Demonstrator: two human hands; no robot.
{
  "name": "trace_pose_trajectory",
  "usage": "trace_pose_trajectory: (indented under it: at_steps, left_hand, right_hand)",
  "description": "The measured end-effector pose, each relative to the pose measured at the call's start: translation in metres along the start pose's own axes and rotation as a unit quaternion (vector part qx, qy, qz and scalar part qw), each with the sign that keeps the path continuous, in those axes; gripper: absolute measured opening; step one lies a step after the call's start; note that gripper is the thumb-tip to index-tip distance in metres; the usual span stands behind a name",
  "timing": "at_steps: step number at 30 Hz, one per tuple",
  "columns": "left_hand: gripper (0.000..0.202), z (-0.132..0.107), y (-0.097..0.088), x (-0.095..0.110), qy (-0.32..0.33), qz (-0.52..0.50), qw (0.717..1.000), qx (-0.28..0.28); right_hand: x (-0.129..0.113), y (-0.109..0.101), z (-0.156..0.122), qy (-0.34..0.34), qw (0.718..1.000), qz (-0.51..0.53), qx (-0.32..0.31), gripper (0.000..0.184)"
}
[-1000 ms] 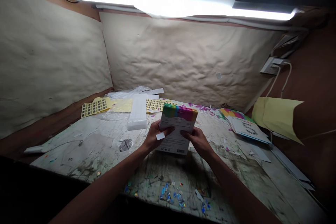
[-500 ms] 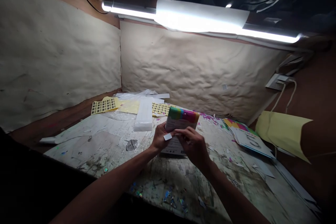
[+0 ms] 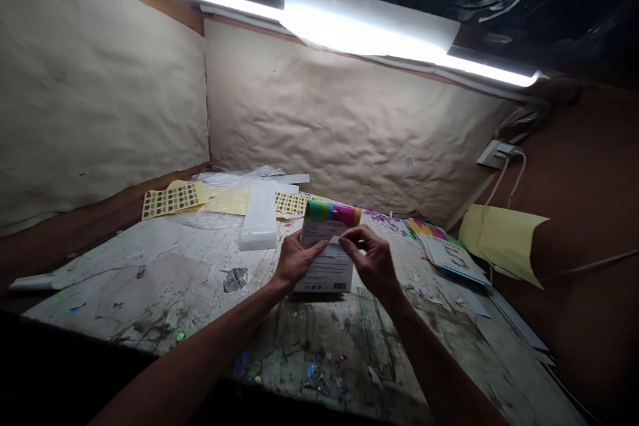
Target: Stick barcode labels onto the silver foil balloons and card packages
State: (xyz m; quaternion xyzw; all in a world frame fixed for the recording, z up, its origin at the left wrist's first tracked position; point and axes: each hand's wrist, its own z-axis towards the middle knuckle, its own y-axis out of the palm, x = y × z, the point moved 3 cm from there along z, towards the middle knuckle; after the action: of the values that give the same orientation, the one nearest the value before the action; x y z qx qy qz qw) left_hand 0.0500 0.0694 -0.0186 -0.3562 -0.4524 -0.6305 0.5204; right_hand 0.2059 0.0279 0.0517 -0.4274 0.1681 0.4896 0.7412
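Note:
I hold a white box [image 3: 324,266] with a rainbow-striped top edge upright over the worn table [image 3: 150,279]. My left hand [image 3: 294,259] grips its left side, thumb across the printed face. My right hand [image 3: 372,259] is in front of the box's upper right, fingers pinched together on a small white sticker against the face. The box's lower edge is close to the table surface.
A long white block [image 3: 259,218] and yellow sticker sheets [image 3: 172,200] lie at the back left. Flat colourful cartons [image 3: 446,249] are stacked at the right, beside a yellow paper [image 3: 502,239]. Shiny scraps [image 3: 319,373] litter the front edge. Paper-covered walls close in left and behind.
The small white sticker has gone from my left thumb. My right hand has moved from the box's right edge across to its face and pinched there. My view shifted slightly.

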Motion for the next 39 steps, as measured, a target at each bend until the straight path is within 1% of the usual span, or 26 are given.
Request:
trace_pose_trajectory:
  at_steps: [1, 3, 6, 9, 12, 14, 15, 16, 18, 19, 20, 21, 23, 24, 26, 28, 30, 32, 34, 35, 36, 37, 38, 39]
  left_hand:
    - [0.038, 0.001, -0.001, -0.002, -0.012, -0.001, 1.0, 0.005]
    - [0.04, 0.002, -0.002, -0.004, -0.029, -0.002, 1.0, 0.011]
    - [0.041, 0.003, -0.001, -0.006, -0.043, 0.0, 0.999, 0.018]
    - [0.042, 0.003, 0.0, -0.007, -0.051, 0.008, 0.998, 0.023]
    - [0.043, 0.001, 0.001, -0.008, -0.057, 0.012, 0.998, 0.027]
    - [0.045, 0.001, 0.0, -0.008, -0.059, 0.013, 0.998, 0.032]
    - [0.046, 0.001, 0.0, -0.008, -0.059, 0.013, 0.998, 0.033]
    - [0.046, 0.0, -0.001, -0.007, -0.059, 0.013, 0.998, 0.033]
    - [0.047, -0.001, 0.0, -0.006, -0.057, 0.013, 0.998, 0.03]
    - [0.046, -0.001, 0.0, -0.004, -0.054, 0.013, 0.998, 0.027]
    - [0.046, -0.002, 0.001, -0.003, -0.049, 0.012, 0.998, 0.023]
    - [0.045, -0.003, 0.003, -0.001, -0.044, 0.012, 0.999, 0.018]
    - [0.043, -0.004, 0.005, 0.003, -0.03, 0.01, 0.999, 0.009]
    - [0.041, -0.005, 0.005, 0.005, -0.023, 0.01, 1.0, 0.005]
    - [0.039, -0.006, 0.006, 0.008, -0.012, 0.01, 1.0, -0.001]
    - [0.038, -0.005, 0.005, 0.008, -0.011, 0.006, 1.0, -0.007]
    - [0.039, -0.003, 0.004, 0.005, -0.022, -0.002, 1.0, -0.012]
    - [0.042, 0.0, 0.002, 0.002, -0.033, -0.013, 0.999, -0.012]
    - [0.045, 0.005, 0.0, 0.0, -0.03, -0.024, 0.999, -0.005]
    - [0.046, 0.006, -0.002, 0.001, -0.022, -0.026, 0.999, -0.001]
    - [0.049, 0.008, -0.003, 0.003, -0.009, -0.027, 1.0, 0.004]
    - [0.053, 0.009, -0.005, 0.005, 0.005, -0.024, 1.0, 0.013]
    - [0.059, 0.008, -0.006, 0.007, 0.021, -0.018, 0.999, 0.032]
    - [0.067, 0.007, -0.007, 0.009, 0.035, -0.01, 0.998, 0.053]
  right_hand:
    - [0.008, -0.007, 0.002, 0.02, 1.0, 0.002, 0.014, 0.017]
    - [0.023, -0.015, 0.005, 0.043, 0.999, -0.024, 0.017, 0.017]
    - [0.038, -0.015, 0.005, 0.039, 0.997, -0.073, 0.003, 0.013]
    - [0.04, -0.006, 0.003, 0.024, 0.994, -0.103, 0.001, 0.009]
    - [0.038, 0.002, 0.0, 0.016, 0.988, -0.151, 0.029, 0.006]
    - [0.037, 0.004, -0.001, 0.01, 0.985, -0.164, 0.055, 0.006]
    - [0.038, 0.004, -0.002, 0.01, 0.985, -0.158, 0.071, 0.013]
    - [0.04, 0.003, -0.002, 0.016, 0.985, -0.144, 0.088, 0.026]
    - [0.048, 0.001, -0.001, 0.068, 0.988, -0.086, 0.109, 0.061]
    - [0.054, 0.0, -0.001, 0.108, 0.988, -0.034, 0.103, 0.077]
    - [0.06, 0.002, -0.001, 0.148, 0.985, 0.032, 0.083, 0.086]
    - [0.065, 0.005, -0.001, 0.18, 0.977, 0.103, 0.053, 0.088]
    - [0.069, 0.012, -0.002, 0.206, 0.954, 0.218, 0.003, 0.079]
    - [0.069, 0.015, -0.003, 0.202, 0.947, 0.248, -0.003, 0.071]
    - [0.067, 0.021, -0.004, 0.184, 0.946, 0.266, 0.014, 0.062]
    - [0.066, 0.025, -0.006, 0.174, 0.946, 0.269, 0.044, 0.061]
    - [0.065, 0.027, -0.007, 0.181, 0.94, 0.286, 0.049, 0.06]
    - [0.065, 0.025, -0.007, 0.189, 0.926, 0.327, 0.012, 0.054]
    - [0.064, 0.022, -0.007, 0.179, 0.911, 0.365, -0.065, 0.05]
    - [0.063, 0.02, -0.007, 0.168, 0.909, 0.368, -0.1, 0.049]
    - [0.062, 0.017, -0.007, 0.157, 0.914, 0.354, -0.118, 0.047]
    - [0.061, 0.015, -0.007, 0.146, 0.929, 0.321, -0.115, 0.044]
    - [0.059, 0.012, -0.006, 0.134, 0.95, 0.268, -0.087, 0.04]
    - [0.056, 0.009, -0.007, 0.123, 0.972, 0.199, -0.036, 0.036]
